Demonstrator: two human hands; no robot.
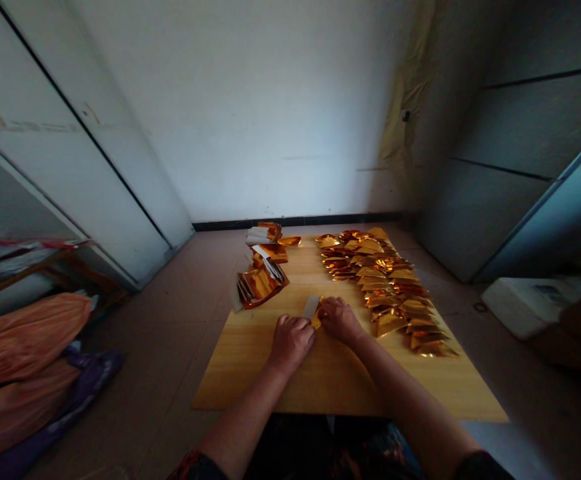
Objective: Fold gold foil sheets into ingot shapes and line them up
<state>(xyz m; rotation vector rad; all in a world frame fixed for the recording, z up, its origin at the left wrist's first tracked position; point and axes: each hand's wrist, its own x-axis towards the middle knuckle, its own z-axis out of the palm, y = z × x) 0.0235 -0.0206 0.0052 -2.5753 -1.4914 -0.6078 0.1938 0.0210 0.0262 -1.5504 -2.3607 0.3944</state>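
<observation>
While the left hand (294,339) and right hand (340,320) sit close together, both touching a sheet of gold-and-white paper (311,307) at the desk's (237,360) middle, any pinch is hidden by the curled fingers. From the sheet, rows of folded gold pieces (371,272) spread from one to four o'clock, and bundles of paper (264,283) lie between ten and eleven. Beyond the desk, at three o'clock, a white box (513,303) stands on the floor, its contents indiscernible.

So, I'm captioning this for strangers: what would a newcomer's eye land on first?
The rows of shiny gold pieces along the right of the wooden tabletop. Then the left hand and right hand at a gold-and-pale strip near its middle. Gold bundles sit toward its far-left corner.
</observation>
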